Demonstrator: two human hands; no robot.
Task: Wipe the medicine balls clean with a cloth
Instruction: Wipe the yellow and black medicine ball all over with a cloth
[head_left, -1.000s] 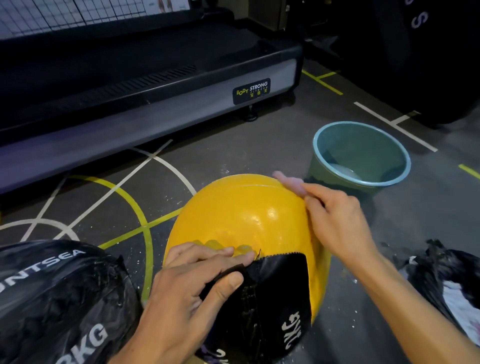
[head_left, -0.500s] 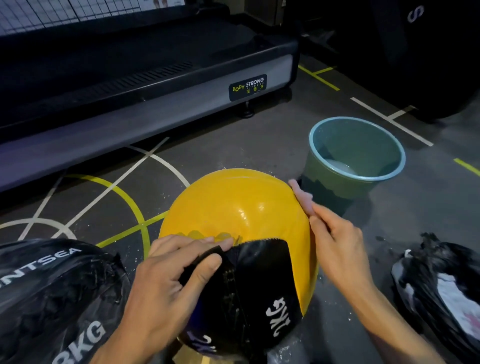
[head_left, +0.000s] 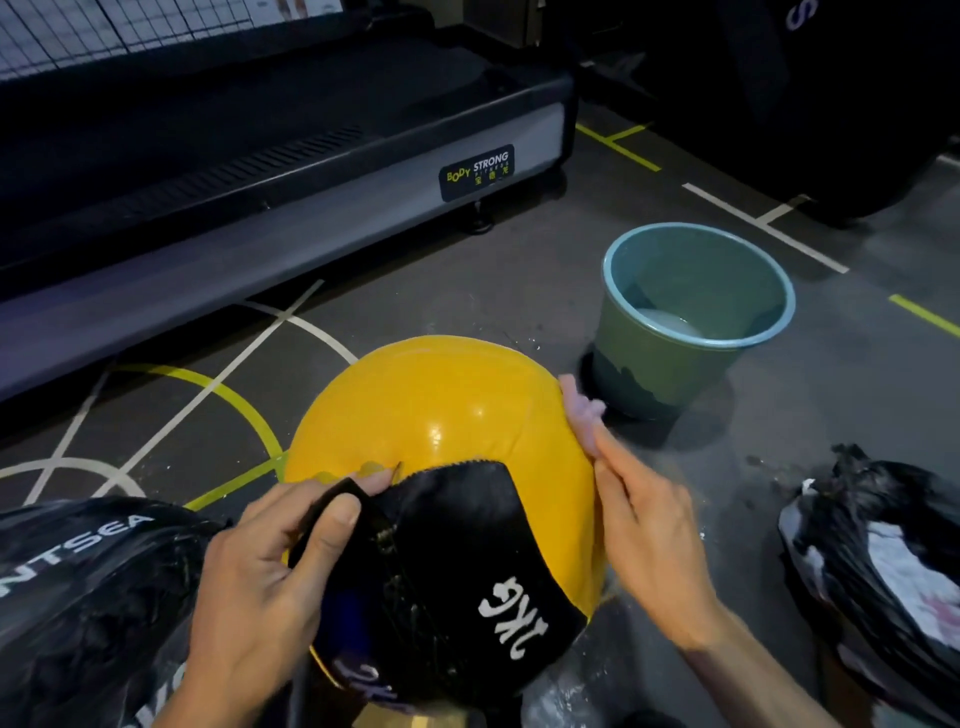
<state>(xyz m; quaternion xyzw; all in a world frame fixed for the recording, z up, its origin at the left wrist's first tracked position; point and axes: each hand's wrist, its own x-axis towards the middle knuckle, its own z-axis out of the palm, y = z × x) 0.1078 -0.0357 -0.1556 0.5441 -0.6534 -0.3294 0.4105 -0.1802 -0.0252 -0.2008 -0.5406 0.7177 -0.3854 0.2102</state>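
Observation:
A yellow medicine ball (head_left: 441, 410) with a black panel marked "3KG" sits on the floor in front of me. My left hand (head_left: 270, 561) grips a black strap at the edge of that panel, thumb on top. On the ball's right side my right hand (head_left: 644, 525) pinches a small pink cloth (head_left: 582, 413) and holds it against the yellow surface. A black medicine ball (head_left: 88, 597) marked "8KG" lies at the lower left, touching my left wrist.
A teal bucket (head_left: 670, 374) with some water stands just right of the yellow ball. A black plastic bag (head_left: 883, 561) lies at the far right. A treadmill base (head_left: 311, 208) runs across the back. Painted lines cross the grey floor.
My right hand has slid the pink cloth from the ball's top down its right side. The ball has turned, bringing more of the black panel toward me. My left hand kept its hold.

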